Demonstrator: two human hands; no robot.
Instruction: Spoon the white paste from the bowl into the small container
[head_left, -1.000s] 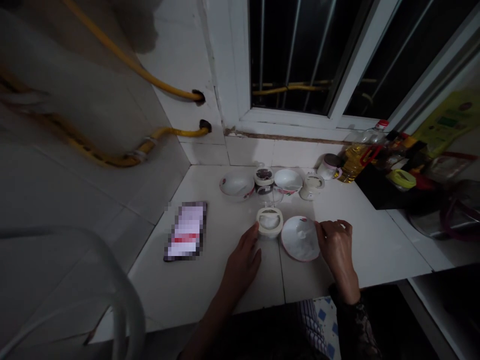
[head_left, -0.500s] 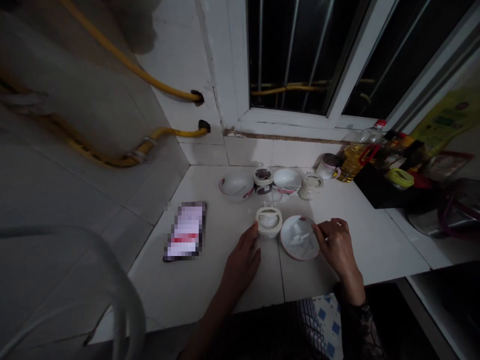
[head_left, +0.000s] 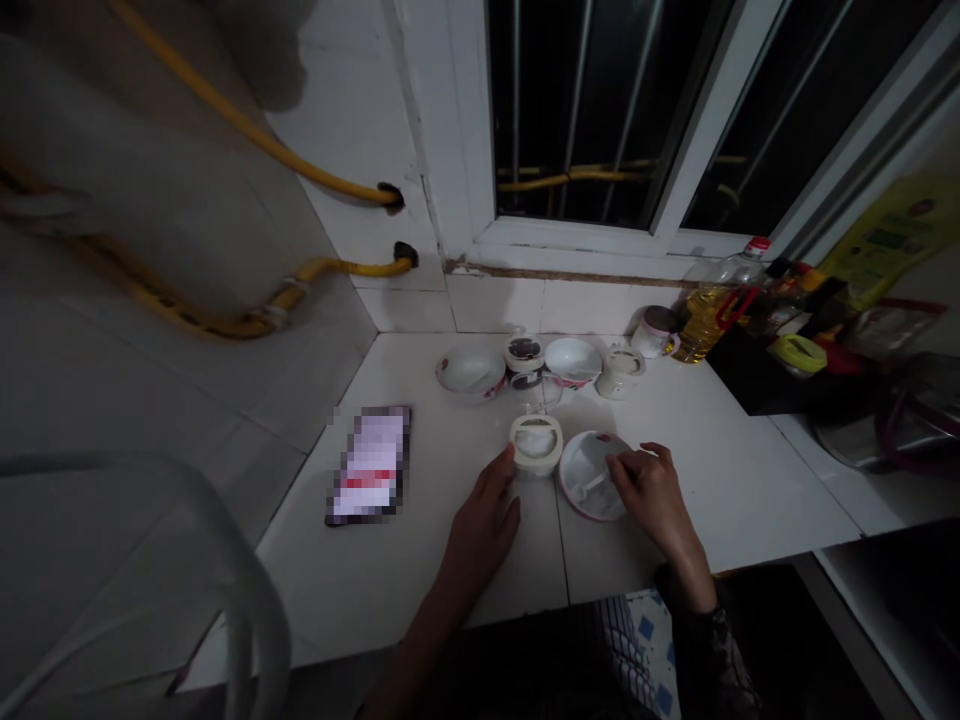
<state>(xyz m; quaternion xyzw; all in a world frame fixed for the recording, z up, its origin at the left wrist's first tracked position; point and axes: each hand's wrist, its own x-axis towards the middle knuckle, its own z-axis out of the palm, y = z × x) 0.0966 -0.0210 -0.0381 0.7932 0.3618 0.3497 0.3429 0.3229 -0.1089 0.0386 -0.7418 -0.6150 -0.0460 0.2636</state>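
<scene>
Near edge first: the white tiled tabletop (head_left: 739, 500) is carrying everything. Left hand (head_left: 484, 530) is resting on it, fingers loosely curled, tips touching the near side of a round white tub (head_left: 535, 445); can't tell whether it's actually gripping. Right hand (head_left: 652, 500) is reaching in over a shallow white bowl (head_left: 576, 480), fingers narrowed and curled at the bowl's right side, close to a small white spoon (head_left: 596, 487); can't tell if it's holding the spoon. A dark lace sleeve (head_left: 712, 650) is covering the right wrist. The tub is sitting just left of the bowl, nearly touching it. A pixelated phone (head_left: 367, 466) is lying well left of the hands. Further back, a clear glass cup (head_left: 537, 392) is standing just behind the tub. Beyond it, a flowered bowl (head_left: 471, 372), a dark-filled jar (head_left: 525, 352), a white bowl (head_left: 572, 360) and a small jar (head_left: 621, 372) are lining up along the far wall, with a cooking oil bottle (head_left: 709, 320) at far right.
</scene>
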